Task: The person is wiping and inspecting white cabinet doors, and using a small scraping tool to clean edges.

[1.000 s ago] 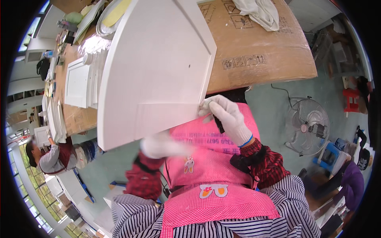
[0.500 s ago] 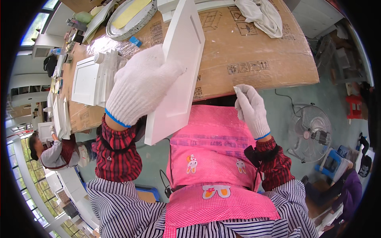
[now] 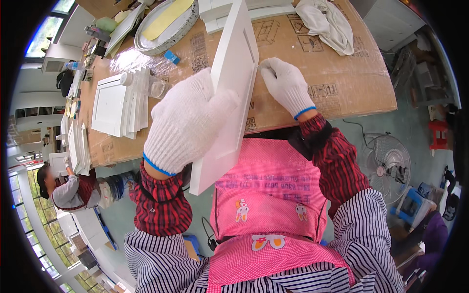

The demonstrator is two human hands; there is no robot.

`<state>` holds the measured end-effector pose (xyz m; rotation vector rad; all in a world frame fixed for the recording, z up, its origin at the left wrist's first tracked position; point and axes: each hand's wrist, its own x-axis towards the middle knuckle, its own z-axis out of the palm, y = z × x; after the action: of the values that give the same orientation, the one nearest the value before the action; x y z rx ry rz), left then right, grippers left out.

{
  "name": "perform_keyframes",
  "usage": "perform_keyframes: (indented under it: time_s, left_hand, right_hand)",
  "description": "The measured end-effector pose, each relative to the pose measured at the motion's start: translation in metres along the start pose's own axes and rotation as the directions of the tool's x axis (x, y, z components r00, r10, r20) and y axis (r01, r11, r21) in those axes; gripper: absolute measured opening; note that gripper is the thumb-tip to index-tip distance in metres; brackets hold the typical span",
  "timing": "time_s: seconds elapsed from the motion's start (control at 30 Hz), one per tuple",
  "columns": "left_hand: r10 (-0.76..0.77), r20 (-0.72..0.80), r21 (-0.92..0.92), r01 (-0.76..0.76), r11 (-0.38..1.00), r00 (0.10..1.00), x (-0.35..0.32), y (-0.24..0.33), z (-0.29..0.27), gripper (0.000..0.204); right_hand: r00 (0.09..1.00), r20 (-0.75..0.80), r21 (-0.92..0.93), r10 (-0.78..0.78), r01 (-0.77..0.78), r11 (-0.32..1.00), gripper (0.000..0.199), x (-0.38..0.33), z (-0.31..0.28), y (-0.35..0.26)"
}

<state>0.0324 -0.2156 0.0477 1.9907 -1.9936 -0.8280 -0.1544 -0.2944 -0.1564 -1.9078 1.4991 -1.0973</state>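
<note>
My left hand [image 3: 183,124] still grips the white panel [image 3: 227,93], now tilted edge-up from my apron [image 3: 268,195] onto the cardboard-covered table [image 3: 342,88]. My right hand [image 3: 286,85] has risen from the table edge to pinch the panel's right edge. Beyond lies a stack of panels [image 3: 117,105].

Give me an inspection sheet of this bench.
Surface: bench covered in brown cardboard.
Job's things: white panel held tilted, on edge.
Clutter: panel stack, round tray, cloth, clear bottle.
Hands: left hand gloved, gripping the panel's face; right hand gloved, fingertips at the panel's right edge.
Cables: one on the floor.
Surroundings: fan, red stool, seated person.
</note>
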Motion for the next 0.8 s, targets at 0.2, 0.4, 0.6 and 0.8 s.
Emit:
perform_keyframes:
  time_s: [0.2, 0.4, 0.6, 0.8]
  left_hand:
    - [-0.019, -0.001, -0.028, 0.019, 0.999, 1.0, 0.001, -0.003, -0.004, 0.048]
    - [-0.006, 0.033, -0.185, 0.012, 0.983, 0.999, 0.004, -0.015, -0.008, 0.046]
    - [-0.022, 0.055, -0.087, 0.027, 0.996, 0.998, 0.005, -0.008, -0.008, 0.05]
    - [0.016, 0.002, -0.076, -0.015, 0.997, 1.0, 0.0, -0.006, -0.008, 0.049]
  right_hand:
    - [0.991, 0.074, -0.154, 0.111, -0.099, 0.983, 0.023, 0.016, 0.001, -0.009]
    - [0.996, 0.086, -0.13, 0.008, 0.003, 0.991, 0.025, 0.022, 0.0, -0.006]
    - [0.985, 0.151, -0.13, 0.078, -0.058, 0.99, 0.026, 0.025, -0.004, -0.009]
    - [0.973, 0.231, -0.113, 0.005, 0.021, 0.993, 0.024, 0.011, -0.008, -0.013]
